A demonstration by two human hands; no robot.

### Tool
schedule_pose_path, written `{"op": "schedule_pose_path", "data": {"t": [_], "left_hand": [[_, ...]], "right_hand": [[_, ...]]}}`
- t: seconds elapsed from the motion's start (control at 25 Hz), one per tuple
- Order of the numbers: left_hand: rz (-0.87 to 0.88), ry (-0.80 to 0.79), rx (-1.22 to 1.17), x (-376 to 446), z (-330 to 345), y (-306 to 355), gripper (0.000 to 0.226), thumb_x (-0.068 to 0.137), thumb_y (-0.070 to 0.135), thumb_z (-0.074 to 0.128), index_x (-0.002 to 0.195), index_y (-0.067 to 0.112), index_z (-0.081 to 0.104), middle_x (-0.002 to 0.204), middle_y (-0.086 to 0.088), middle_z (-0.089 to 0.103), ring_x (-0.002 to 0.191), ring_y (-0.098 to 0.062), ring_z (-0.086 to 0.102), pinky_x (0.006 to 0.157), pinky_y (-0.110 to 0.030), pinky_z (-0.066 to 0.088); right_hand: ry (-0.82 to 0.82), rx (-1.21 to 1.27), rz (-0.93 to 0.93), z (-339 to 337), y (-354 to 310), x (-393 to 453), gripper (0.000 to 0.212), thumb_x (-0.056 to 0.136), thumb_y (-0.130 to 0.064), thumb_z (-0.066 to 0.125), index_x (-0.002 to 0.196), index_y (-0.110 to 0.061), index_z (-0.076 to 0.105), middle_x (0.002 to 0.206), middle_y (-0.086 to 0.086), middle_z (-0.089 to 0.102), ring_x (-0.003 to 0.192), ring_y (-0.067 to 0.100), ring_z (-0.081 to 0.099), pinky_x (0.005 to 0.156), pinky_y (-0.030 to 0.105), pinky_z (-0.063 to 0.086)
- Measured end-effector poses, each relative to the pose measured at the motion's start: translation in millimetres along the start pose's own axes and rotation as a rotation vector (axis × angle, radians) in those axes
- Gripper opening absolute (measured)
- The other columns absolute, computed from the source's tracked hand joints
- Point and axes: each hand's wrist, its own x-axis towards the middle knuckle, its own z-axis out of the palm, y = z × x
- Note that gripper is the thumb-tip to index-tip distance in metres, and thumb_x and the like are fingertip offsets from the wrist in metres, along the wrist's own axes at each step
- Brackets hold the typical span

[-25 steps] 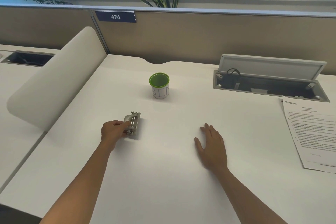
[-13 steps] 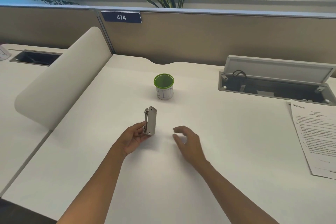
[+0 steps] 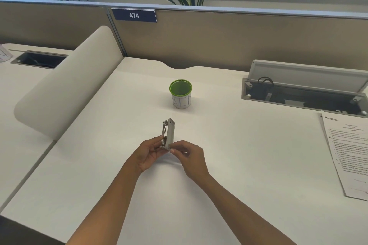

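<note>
Both hands are meeting over the white desk [image 3: 249,145]: the left hand [image 3: 148,155] is gripping the lower end of the small silver metal bracket [image 3: 169,132], fingers curled round it and holding it upright just above the desktop, while the right hand [image 3: 190,158] is pinching its bottom corner from the other side. Beyond it, well apart, the green-rimmed white cup [image 3: 180,95] is standing; printed paper sheets [image 3: 348,155] are lying far right.

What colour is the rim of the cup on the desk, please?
The cup has a bright green rim; the head view shows it best.
</note>
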Motion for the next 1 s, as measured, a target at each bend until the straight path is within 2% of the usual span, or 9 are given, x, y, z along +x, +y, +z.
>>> {"op": "schedule_pose_path", "data": {"t": [0.12,0.32,0.44,0.68,0.88,1.0], "left_hand": [[0.004,0.005,-0.007,1,1,-1,0.022,0.091,0.015,0.060,0.104,-0.001,0.068,0.084,-0.012,0.075,0.071,-0.018,0.073,0.070,-0.028,0.062],[0.026,0.015,0.011,3,-1,1,0.020,0.093,0.015,0.059,0.102,-0.001,0.069,0.085,-0.013,0.075,0.073,-0.019,0.074,0.070,-0.028,0.062],[0.027,0.016,0.040,4,-4,3,0.022,0.092,0.014,0.060,0.103,-0.003,0.067,0.086,-0.015,0.073,0.073,-0.021,0.073,0.071,-0.029,0.061],[0.036,0.045,0.048,6,-6,2,0.016,0.094,0.010,0.059,0.099,-0.003,0.067,0.090,-0.017,0.069,0.071,-0.021,0.072,0.070,-0.029,0.061],[0.080,0.093,0.067,5,-7,5,0.013,0.094,0.007,0.059,0.087,-0.001,0.067,0.077,-0.009,0.074,0.067,-0.019,0.072,0.070,-0.031,0.063],[0.146,0.183,0.154,7,-13,14,0.013,0.091,0.006,0.064,0.080,0.001,0.068,0.082,-0.010,0.076,0.069,-0.020,0.071,0.075,-0.033,0.062]], "right_hand": [[-0.001,0.000,-0.017,0,0,2,0.012,0.088,-0.010,0.074,0.092,-0.021,0.079,0.086,-0.015,0.078,0.086,0.004,0.074,0.080,0.016,0.055],[-0.017,-0.024,-0.019,3,1,6,0.012,0.091,-0.017,0.072,0.087,-0.028,0.075,0.089,-0.013,0.077,0.084,0.009,0.072,0.079,0.025,0.058],[-0.026,-0.041,0.001,7,4,8,0.011,0.094,-0.020,0.068,0.087,-0.029,0.071,0.088,-0.012,0.074,0.084,0.010,0.070,0.074,0.020,0.055],[-0.068,-0.166,-0.018,15,15,11,0.008,0.100,-0.018,0.056,0.096,-0.017,0.062,0.097,-0.007,0.067,0.088,0.011,0.065,0.072,0.013,0.048],[0.020,-0.081,0.050,14,24,13,0.012,0.102,-0.014,0.052,0.094,-0.015,0.061,0.094,-0.007,0.067,0.079,0.002,0.066,0.069,0.011,0.047],[0.046,-0.096,0.078,6,31,15,0.012,0.101,-0.014,0.052,0.099,-0.014,0.064,0.099,-0.006,0.069,0.084,0.009,0.067,0.071,0.011,0.048]]}}
